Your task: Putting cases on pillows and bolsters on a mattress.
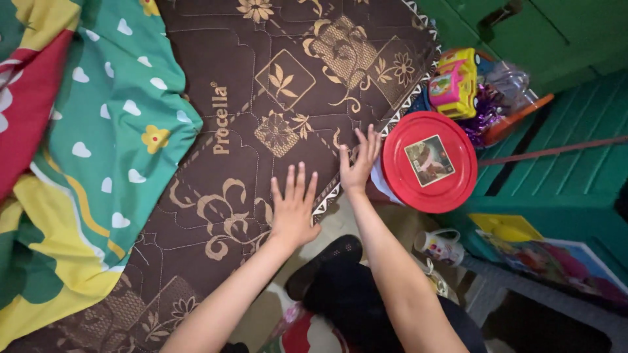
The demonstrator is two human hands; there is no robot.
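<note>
Bed: brown quilted mattress point(261, 131) w/ gold floral stitching.
Hands: left hand point(294, 208) & right hand point(358, 163) flat, fingers spread, pressing mattress edge.
Sheet point(98, 150): green, heart-print, bunched at one side.
Lid point(429, 161): round red plastic, beside right hand.

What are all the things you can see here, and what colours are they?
mattress: one, dark brown with gold flowers, fills the middle
sheet: one, green with white hearts plus yellow and red, bunched on the left
round lid: one, red with a square picture, right of the mattress edge
toy vehicle: one, yellow and pink, above the lid
tinsel: one bunch, purple, beside the toy
mug: one, white with a pattern, on the floor below the lid
book: one, colourful cover, lower right
shoe: one, black, under the arms
cupboard: green, top right
left hand: flat on the mattress, fingers spread
right hand: open, on the mattress edge
</note>
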